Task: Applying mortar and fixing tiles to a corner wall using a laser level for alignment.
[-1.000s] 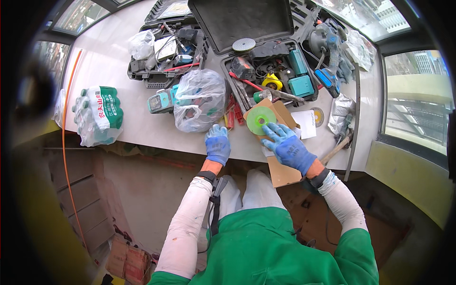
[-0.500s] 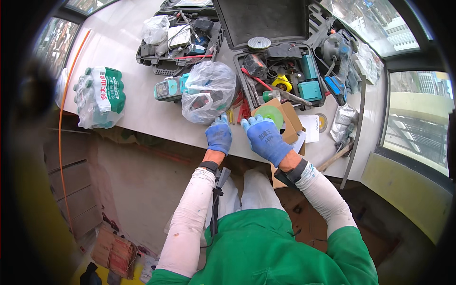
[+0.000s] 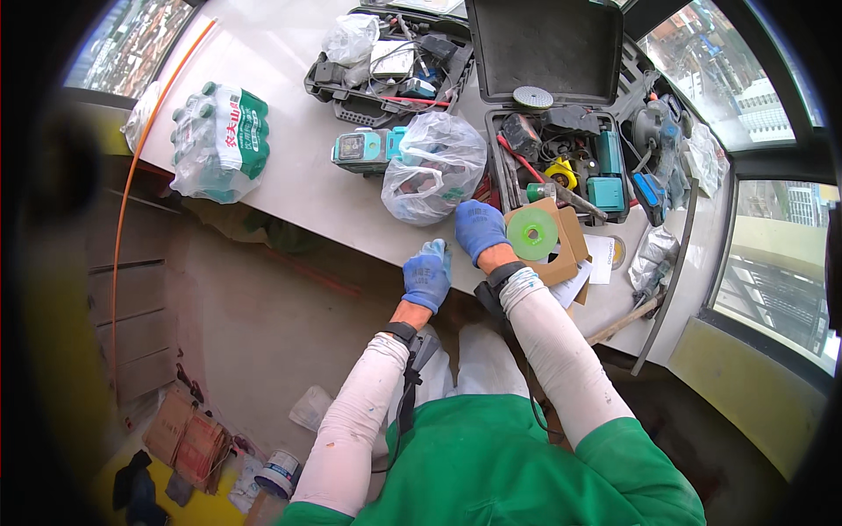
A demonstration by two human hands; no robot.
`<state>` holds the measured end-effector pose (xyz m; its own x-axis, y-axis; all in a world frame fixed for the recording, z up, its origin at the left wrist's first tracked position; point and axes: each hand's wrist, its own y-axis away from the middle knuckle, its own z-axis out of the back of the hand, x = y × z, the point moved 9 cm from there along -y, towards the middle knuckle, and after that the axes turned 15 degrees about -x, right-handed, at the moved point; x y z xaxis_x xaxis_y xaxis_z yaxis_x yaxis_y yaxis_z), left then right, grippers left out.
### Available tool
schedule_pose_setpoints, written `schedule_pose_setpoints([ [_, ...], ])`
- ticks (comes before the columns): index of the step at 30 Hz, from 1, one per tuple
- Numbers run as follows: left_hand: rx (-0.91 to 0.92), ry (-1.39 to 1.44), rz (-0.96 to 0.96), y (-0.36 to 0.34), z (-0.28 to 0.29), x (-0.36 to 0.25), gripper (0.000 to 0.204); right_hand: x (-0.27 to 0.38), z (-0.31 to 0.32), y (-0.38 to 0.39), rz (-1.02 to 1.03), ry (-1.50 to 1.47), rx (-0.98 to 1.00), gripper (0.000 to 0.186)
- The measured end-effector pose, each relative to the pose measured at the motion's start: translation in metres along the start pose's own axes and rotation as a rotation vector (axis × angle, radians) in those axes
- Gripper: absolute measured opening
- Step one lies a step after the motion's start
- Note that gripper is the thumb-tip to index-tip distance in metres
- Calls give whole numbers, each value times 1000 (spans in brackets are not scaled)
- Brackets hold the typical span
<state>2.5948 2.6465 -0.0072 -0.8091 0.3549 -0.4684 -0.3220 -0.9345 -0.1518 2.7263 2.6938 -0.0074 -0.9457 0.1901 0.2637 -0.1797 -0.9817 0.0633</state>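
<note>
In the head view, the right hand (image 3: pixel 481 230) is hanging curled near the frame's centre, just beside the plastic bag (image 3: pixel 430 175); I cannot tell whether its hidden fingers are gripping anything. The left hand (image 3: pixel 428 279) is hovering lower, at the counter's (image 3: pixel 316 206) front edge, its grasp also unclear. The green disc (image 3: pixel 519 235) is lying right of centre, at the open cardboard box (image 3: pixel 572 238). The nearby right wrist could be knocking it loose, or a glove snagging the bag.
</note>
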Motion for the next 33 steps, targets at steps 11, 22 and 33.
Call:
schedule_pose_setpoints([
  [11, -6, 43, 505, 165, 126, 123, 21, 24, -14, 9, -100, -51, 15, 20],
  [22, -287, 110, 1409, 570, 156, 222, 19, 23, 15, 18, -37, -52, -154, 19],
  [33, -164, -156, 1556, 709, 170, 117, 27, 5, 15, 19, 211, -2, -146, 24],
])
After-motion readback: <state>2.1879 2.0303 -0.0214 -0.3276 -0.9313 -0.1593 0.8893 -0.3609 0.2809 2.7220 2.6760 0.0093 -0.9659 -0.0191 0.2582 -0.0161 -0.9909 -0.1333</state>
